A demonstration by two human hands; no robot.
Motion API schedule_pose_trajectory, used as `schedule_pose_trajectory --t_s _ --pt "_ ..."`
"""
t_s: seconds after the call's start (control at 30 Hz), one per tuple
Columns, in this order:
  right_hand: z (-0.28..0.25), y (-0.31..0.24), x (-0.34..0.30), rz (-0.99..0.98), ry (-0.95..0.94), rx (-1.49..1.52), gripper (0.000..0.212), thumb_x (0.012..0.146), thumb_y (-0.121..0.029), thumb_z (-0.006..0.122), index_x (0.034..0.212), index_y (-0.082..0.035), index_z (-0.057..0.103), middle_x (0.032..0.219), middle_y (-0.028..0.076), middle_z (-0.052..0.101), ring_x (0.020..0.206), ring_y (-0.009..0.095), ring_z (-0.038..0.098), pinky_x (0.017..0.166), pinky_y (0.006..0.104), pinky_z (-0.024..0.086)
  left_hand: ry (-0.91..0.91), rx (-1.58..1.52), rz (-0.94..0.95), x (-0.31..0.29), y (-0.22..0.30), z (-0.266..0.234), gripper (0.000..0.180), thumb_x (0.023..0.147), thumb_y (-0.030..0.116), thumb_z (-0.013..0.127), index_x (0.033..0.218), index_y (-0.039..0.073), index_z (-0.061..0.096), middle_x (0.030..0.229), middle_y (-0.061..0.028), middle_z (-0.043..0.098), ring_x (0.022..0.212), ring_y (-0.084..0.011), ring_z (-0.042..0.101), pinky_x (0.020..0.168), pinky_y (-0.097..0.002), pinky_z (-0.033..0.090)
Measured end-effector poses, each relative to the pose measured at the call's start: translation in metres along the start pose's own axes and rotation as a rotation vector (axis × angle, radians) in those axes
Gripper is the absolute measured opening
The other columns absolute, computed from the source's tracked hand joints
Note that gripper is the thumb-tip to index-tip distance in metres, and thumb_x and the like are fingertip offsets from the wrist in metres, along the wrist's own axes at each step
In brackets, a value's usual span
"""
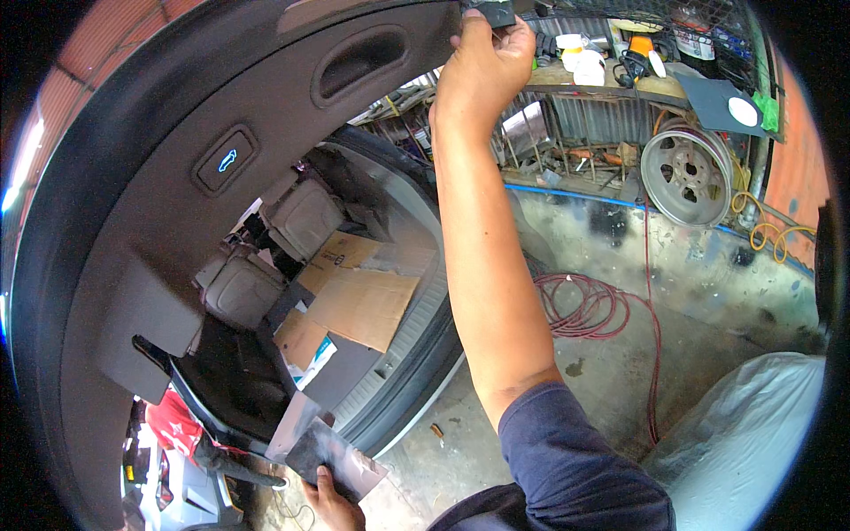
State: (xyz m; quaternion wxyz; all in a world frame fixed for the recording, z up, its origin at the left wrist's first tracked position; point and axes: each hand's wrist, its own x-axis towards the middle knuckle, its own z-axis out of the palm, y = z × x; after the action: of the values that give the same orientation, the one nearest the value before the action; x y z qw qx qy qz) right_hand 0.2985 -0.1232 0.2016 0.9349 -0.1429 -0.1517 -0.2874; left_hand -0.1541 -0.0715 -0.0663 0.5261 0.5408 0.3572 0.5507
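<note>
Raised at the top, my right hand [489, 55] pinches a small dark flat piece [498, 12] beside the edge of a car's open tailgate [292, 115]. The frame's rim cuts off part of that piece, so its exact kind is unclear. Low down, my left hand [335, 503] grips a thin rectangular plate [332, 453], dark in the middle with a smeared, lighter grey-pink surface, thumb on top. The tailgate's grey inner trim has a pull recess [361, 64] and a lit button [227, 159].
Below the tailgate, cardboard [363, 305] lies in the cargo area behind folded seats [239, 288]. A red hose [584, 310] coils on the concrete floor. A cluttered shelf [611, 84] and a wheel rim [689, 177] are at right. A person in red [173, 420] stands lower left.
</note>
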Motion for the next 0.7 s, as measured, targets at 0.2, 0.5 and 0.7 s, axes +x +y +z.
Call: schedule_pose_trajectory --t_s 0.2,0.5,0.7 --pt "0.015 0.000 -0.002 -0.177 0.027 0.044 0.015 0.093 -0.005 0.059 0.105 0.004 0.060 0.088 0.005 0.065 0.081 0.015 0.059 0.078 0.0290 0.048 -0.014 0.045 0.030 0.001 -0.002 -0.003 0.045 0.097 0.018 0.058 0.136 -0.001 0.045 0.119 -0.0118 0.059 0.103 -0.0221 0.059 0.093 -0.0364 0.048" --pt "0.025 -0.024 -0.039 -0.078 -0.043 0.082 0.016 0.093 -0.004 0.061 0.105 0.006 0.063 0.092 0.007 0.068 0.083 0.014 0.062 0.079 0.0282 0.049 0.035 0.028 0.003 -0.003 0.000 -0.006 0.048 0.097 0.017 0.060 0.139 -0.001 0.043 0.123 -0.0135 0.058 0.106 -0.0237 0.059 0.095 -0.0369 0.048" --pt "0.039 -0.050 -0.074 0.046 -0.023 0.054 0.017 0.093 -0.006 0.063 0.104 0.006 0.063 0.088 0.007 0.068 0.078 0.013 0.060 0.074 0.0282 0.049 0.003 0.009 0.034 -0.001 0.003 -0.009 0.049 0.097 0.018 0.060 0.139 -0.001 0.043 0.123 -0.0135 0.058 0.107 -0.0238 0.059 0.096 -0.0371 0.048"
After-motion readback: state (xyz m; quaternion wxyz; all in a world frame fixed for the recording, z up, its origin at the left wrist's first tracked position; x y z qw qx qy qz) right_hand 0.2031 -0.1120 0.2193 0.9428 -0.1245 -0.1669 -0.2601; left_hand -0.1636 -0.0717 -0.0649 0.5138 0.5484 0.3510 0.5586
